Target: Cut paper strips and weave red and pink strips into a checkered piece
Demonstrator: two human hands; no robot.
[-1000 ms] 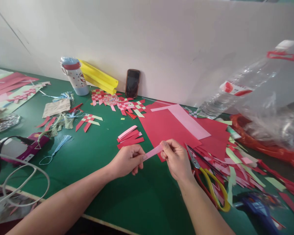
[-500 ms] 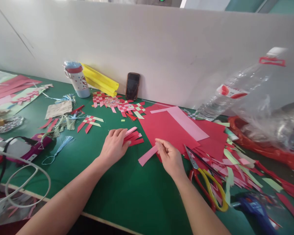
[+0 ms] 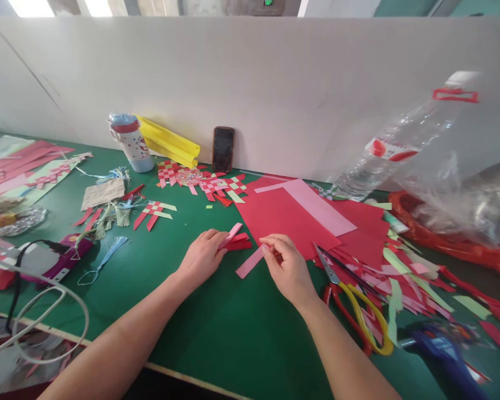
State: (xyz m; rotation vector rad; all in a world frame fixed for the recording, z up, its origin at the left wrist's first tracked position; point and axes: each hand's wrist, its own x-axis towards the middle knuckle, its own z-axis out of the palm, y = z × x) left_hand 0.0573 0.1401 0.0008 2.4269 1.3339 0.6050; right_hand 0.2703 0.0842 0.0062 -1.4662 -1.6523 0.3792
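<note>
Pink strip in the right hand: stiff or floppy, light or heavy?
The pink strip looks like paper, so probably very light. It looks straight with one end in the right hand, so likely mildly stiff. Narrow and flat, it may buckle pushed lengthwise.

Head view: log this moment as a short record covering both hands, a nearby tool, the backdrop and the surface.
left hand: touching a pink strip at the red strips; grip unclear
right hand: pinching a second pink strip near one end
tool: scissors, right of the right hand
backdrop: phone upright against partition
surface: green table
</note>
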